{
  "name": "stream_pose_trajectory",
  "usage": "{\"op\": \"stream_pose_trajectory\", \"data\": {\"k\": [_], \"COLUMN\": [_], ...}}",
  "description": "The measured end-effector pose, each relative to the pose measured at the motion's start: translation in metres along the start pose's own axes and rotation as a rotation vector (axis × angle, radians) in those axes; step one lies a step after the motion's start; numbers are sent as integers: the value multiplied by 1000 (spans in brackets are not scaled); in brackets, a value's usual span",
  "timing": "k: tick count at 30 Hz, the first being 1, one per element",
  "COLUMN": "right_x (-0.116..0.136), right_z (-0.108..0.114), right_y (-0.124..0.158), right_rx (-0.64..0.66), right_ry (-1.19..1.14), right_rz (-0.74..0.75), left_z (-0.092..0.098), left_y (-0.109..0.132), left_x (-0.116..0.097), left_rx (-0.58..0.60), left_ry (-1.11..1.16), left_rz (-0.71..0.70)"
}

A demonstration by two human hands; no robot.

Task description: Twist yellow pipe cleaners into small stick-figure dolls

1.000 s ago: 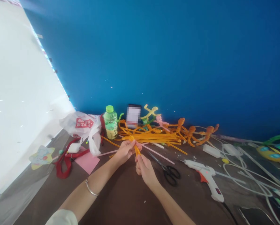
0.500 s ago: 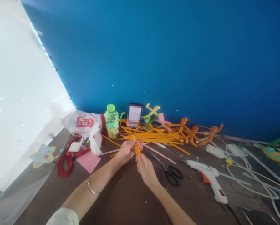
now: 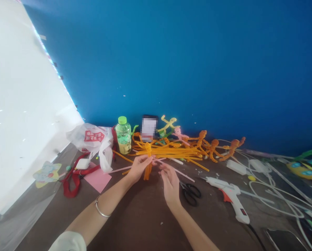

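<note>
Above the brown desk (image 3: 135, 223), near its middle, the left hand (image 3: 138, 168) has its grip clamped on an orange pipe-cleaner twist (image 3: 147, 164), which hangs upright from the fingertips. The right hand (image 3: 170, 183) lies just beside the twist, fingers apart, holding nothing. Scissors (image 3: 189, 191) and a glue gun (image 3: 229, 197) lie to its right; loose orange pipe cleaners (image 3: 174, 151) are piled behind.

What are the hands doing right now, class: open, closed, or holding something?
Left hand: closed on the orange pipe-cleaner bundle.
Right hand: open, holding nothing, just beside that bundle.
</note>
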State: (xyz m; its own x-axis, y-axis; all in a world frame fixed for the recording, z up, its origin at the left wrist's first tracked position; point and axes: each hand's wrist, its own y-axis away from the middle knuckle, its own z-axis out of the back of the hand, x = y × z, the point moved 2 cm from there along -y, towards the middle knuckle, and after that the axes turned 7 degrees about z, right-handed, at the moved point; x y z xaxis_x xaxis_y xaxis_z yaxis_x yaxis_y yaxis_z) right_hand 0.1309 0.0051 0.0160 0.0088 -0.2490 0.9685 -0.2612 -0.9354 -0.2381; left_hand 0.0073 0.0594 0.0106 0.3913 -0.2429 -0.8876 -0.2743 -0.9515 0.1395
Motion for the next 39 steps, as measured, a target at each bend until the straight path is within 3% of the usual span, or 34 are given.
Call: {"op": "stream_pose_trajectory", "data": {"k": [6, 16, 19, 24, 26, 28, 32, 36, 39], "right_x": [-6, 0, 0, 12, 17, 18, 9, 2, 1], "right_z": [8, 13, 17, 30, 28, 20, 3, 1, 4], "right_y": [-19, -24, -27, -31, -29, -24, -12, -9, -9], "right_rx": [64, 71, 59, -32, 15, 144, 298, 262, 198], "right_ry": [-446, -517, -425, 136, 289, 354, 198, 64, 65], "right_rz": [-168, -214, -155, 132, 258, 305, 120, -42, -68], "left_z": [-2, -4, -3, 0, -1, -3, -7, -7, -5], "left_y": [2, 7, 8, 5, 4, 4, 7, 9, 8], "left_x": [-2, -9, -9, -1, 2, 1, -5, -7, -3], "left_rx": [67, 44, 32, 61, 69, 86, 116, 143, 145], "left_ry": [-17, -143, -190, -246, -215, -197, -196, -129, -58], "left_rz": [16, 0, -31, -42, -51, -78, -90, -24, -11]}}
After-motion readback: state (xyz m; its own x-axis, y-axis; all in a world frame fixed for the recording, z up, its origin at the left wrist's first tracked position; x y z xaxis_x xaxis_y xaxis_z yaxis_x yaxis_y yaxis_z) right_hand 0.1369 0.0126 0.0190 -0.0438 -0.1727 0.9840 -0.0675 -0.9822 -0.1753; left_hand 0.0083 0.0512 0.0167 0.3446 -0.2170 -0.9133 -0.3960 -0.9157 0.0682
